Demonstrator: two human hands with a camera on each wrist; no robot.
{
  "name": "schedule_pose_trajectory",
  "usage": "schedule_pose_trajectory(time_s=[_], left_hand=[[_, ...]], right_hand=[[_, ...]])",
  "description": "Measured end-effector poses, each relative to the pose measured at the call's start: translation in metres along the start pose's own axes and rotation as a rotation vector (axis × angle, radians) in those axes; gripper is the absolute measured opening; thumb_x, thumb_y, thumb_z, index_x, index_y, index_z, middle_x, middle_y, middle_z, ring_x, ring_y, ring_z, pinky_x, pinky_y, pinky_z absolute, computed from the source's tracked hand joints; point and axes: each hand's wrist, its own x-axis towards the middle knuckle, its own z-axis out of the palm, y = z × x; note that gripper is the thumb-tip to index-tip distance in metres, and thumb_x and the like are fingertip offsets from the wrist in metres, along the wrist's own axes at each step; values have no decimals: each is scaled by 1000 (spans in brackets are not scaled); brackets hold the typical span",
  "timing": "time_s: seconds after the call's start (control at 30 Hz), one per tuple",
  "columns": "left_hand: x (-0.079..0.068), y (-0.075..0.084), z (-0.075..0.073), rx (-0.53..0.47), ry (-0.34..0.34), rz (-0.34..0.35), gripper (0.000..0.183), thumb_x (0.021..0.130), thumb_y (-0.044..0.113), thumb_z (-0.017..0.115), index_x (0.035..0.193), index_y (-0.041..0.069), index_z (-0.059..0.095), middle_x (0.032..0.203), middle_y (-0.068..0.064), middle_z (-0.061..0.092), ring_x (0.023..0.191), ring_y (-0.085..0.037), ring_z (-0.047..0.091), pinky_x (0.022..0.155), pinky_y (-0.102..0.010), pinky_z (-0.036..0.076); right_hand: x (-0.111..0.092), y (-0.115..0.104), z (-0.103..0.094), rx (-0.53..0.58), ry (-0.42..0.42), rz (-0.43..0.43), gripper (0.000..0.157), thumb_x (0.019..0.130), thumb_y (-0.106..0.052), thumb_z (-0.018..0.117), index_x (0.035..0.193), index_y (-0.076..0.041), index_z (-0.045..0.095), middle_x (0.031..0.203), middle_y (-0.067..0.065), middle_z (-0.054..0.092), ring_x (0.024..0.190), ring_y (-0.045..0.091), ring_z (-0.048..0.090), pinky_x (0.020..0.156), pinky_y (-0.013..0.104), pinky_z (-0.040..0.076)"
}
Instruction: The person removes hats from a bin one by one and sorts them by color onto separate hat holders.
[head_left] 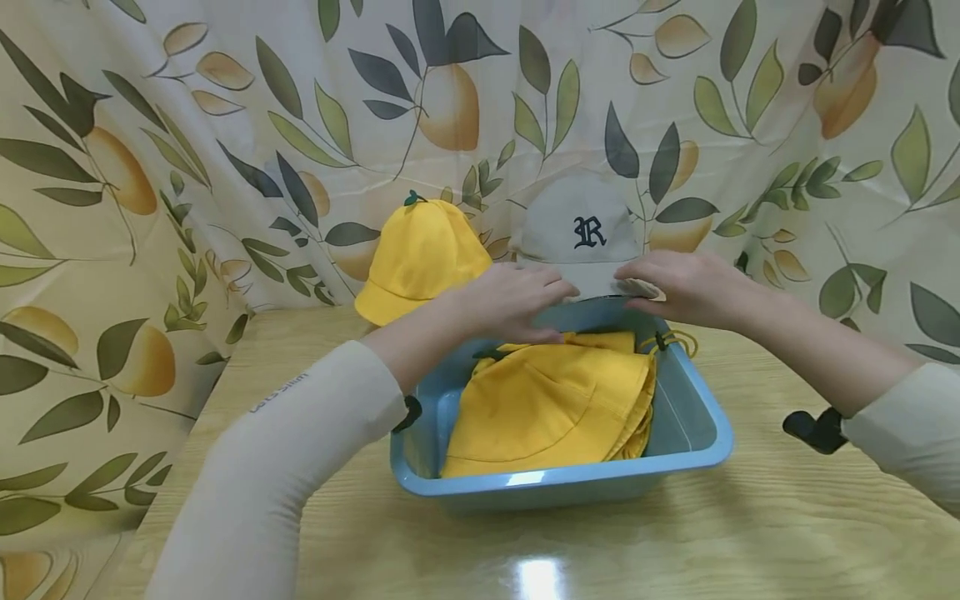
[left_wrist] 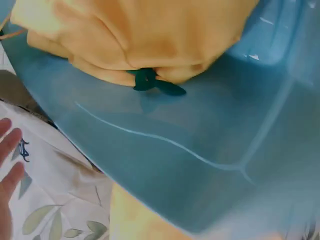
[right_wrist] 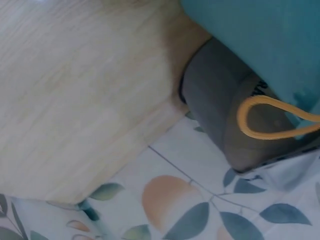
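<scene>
A pale grey baseball cap (head_left: 577,221) with a black letter R stands behind the blue basin (head_left: 562,481), brim toward me. My right hand (head_left: 690,287) pinches the right end of its brim, fingers above and thumb below. Over the basin's back left part, my left hand (head_left: 513,296) reaches to the brim's left side with fingers extended. The left wrist view shows those fingers (left_wrist: 11,155) spread beside the cap. Inside the basin lie folded yellow bucket hats (head_left: 547,400), one with a green leaf tip (left_wrist: 147,80). The right wrist view has no hand in it.
Another yellow bucket hat (head_left: 427,254), topped with a green leaf, sits on the wooden table (head_left: 337,533) behind the basin's left. A yellow cord (head_left: 684,340) with a dark toggle hangs over the basin's right rim. Fruit-patterned curtain (head_left: 480,108) borders the table's back and left.
</scene>
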Motion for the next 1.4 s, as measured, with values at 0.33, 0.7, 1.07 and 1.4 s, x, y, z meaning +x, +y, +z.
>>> schedule_pose_trajectory(time_s=[0.33, 0.7, 1.07, 1.4], left_hand=[[-24, 11, -15, -249, 16, -197, 69, 86, 58, 58, 138, 15, 47, 138, 2, 52, 128, -14, 46, 108, -37, 33], [-97, 11, -19, -259, 141, -270, 78, 80, 58, 65, 139, 10, 47, 138, -3, 52, 128, -18, 47, 111, -45, 29], [-146, 17, -15, -222, 269, -283, 99, 80, 82, 27, 146, 9, 36, 147, -8, 43, 134, -22, 41, 110, -52, 29], [-170, 35, -10, -244, 179, -350, 107, 76, 85, 23, 149, 7, 27, 153, -10, 30, 141, -24, 28, 112, -54, 22]], right_hand=[[23, -4, -8, 41, 3, -29, 58, 94, -55, 41, 97, -4, 67, 81, 8, 70, 62, 17, 63, 47, 30, 50], [55, -15, -12, 63, 9, -104, 52, 95, -53, 40, 99, -8, 66, 77, 4, 69, 53, 13, 57, 42, 28, 45], [91, -30, -24, 112, -124, -75, 50, 90, -51, 55, 113, -8, 61, 81, 5, 69, 50, 13, 56, 39, 24, 39], [121, -46, -22, 156, -382, 105, 55, 78, -31, 78, 125, -13, 57, 97, 4, 70, 61, 12, 60, 50, 29, 47]])
